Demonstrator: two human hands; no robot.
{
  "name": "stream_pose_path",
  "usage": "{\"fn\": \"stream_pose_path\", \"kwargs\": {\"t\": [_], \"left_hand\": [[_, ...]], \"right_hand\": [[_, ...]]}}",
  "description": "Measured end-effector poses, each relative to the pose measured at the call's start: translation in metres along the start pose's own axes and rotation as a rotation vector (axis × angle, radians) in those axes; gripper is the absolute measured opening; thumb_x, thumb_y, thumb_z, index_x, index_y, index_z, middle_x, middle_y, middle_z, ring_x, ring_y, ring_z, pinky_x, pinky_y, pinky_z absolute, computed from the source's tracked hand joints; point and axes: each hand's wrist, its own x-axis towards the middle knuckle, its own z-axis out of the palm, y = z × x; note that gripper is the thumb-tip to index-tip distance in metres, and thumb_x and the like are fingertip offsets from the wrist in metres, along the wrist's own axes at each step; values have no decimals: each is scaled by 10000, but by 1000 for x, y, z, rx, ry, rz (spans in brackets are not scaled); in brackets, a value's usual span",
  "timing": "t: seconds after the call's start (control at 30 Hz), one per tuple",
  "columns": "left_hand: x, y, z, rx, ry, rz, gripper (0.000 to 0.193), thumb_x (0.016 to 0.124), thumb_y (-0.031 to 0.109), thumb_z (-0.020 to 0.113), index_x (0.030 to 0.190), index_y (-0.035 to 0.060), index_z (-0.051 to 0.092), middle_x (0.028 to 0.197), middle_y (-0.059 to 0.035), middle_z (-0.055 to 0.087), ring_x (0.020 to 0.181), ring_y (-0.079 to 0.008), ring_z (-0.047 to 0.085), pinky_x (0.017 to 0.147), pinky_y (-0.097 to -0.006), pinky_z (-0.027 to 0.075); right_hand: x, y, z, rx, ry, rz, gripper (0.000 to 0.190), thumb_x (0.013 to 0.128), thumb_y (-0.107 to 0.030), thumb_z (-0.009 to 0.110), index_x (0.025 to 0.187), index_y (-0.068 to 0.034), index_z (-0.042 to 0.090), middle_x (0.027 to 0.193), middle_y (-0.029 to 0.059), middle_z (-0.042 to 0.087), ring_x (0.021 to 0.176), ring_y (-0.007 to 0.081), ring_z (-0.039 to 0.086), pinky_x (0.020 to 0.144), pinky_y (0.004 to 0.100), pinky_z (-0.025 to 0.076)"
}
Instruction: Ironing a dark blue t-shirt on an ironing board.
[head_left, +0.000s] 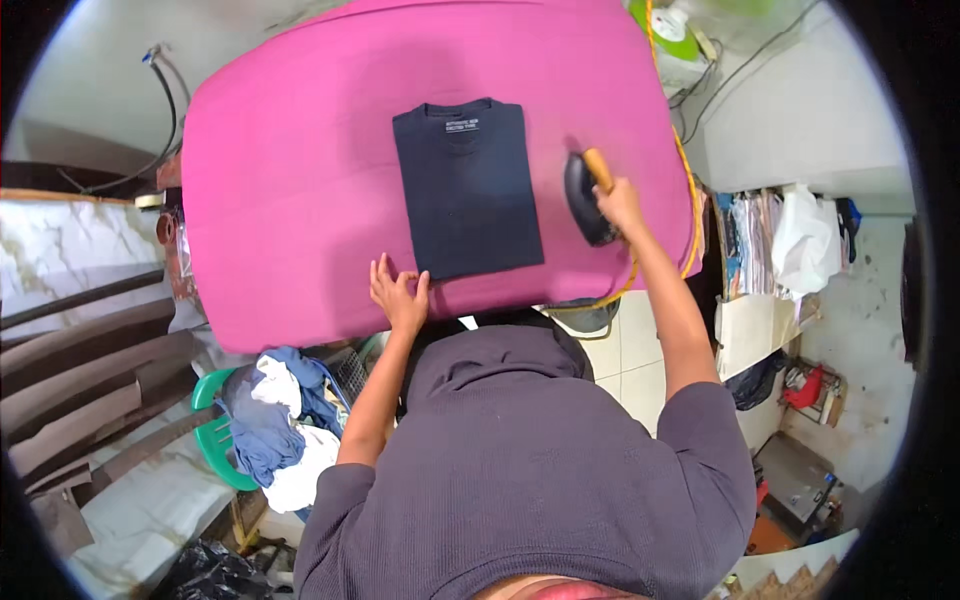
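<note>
A dark T-shirt (472, 202), folded into a neat rectangle with its collar at the far end, lies flat on a pink cloth-covered ironing table (277, 180). Small printed writing shows inside its neck. My right hand (621, 206) grips the tan handle of a black clothes iron (586, 202), which is on the pink cloth to the right of the shirt, apart from it. Beside the shirt's near left corner, my left hand (400, 296) has its fingers spread and holds nothing; the thumb is close to the hem, and I cannot tell whether it touches.
A yellow cord (688, 195) runs along the table's right edge. At lower left, a green plastic chair (214, 435) bears a heap of clothes (274, 442). Stacked garments (750, 240) and a white plastic bag (802, 240) stand at right. A green-and-white appliance (671, 30) sits beyond the far right corner.
</note>
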Motion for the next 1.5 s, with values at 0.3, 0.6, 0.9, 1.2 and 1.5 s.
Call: {"fn": "stream_pose_path", "kwargs": {"t": [0.3, 0.6, 0.9, 1.2, 1.5], "left_hand": [[-10, 8, 16, 159, 11, -84, 336, 902, 389, 622, 845, 62, 674, 1479, -187, 355, 1406, -387, 224, 1097, -546, 200], [1, 15, 23, 148, 255, 13, 357, 968, 315, 517, 842, 18, 670, 1381, -162, 463, 1323, -363, 350, 1058, -525, 265], [-24, 22, 39, 135, 179, 53, 289, 943, 274, 560, 811, 36, 659, 1372, -141, 474, 1317, -347, 362, 1059, -526, 247], [-24, 52, 39, 318, 73, -118, 405, 952, 337, 501, 1203, 22, 546, 1477, -181, 337, 1418, -351, 222, 1129, -552, 146], [-38, 36, 49, 328, -220, 365, 674, 942, 419, 487, 1499, 93, 293, 1571, -117, 240, 1465, -332, 154, 1158, -554, 61]], "right_hand": [[-55, -31, -9, -466, 500, -376, 346, 889, -321, 585, 1127, -72, 556, 1322, 123, 519, 1252, 319, 445, 997, 554, 307], [-124, -46, 71, 25, 224, -439, 203, 830, -267, 676, 775, -89, 596, 1329, 93, 527, 1319, 366, 379, 1054, 527, 267], [-135, -6, 83, -2, 190, -328, 195, 842, -262, 673, 779, -88, 611, 1338, 99, 524, 1323, 366, 373, 1026, 529, 295], [-138, -40, 84, -328, 46, -325, 452, 862, -297, 627, 1232, -73, 496, 1486, 104, 352, 1420, 325, 237, 1103, 598, 173], [-109, -36, 121, -292, 18, -502, 756, 954, -517, 426, 1521, -71, 200, 1579, 102, 221, 1462, 274, 186, 1145, 543, 150]]}}
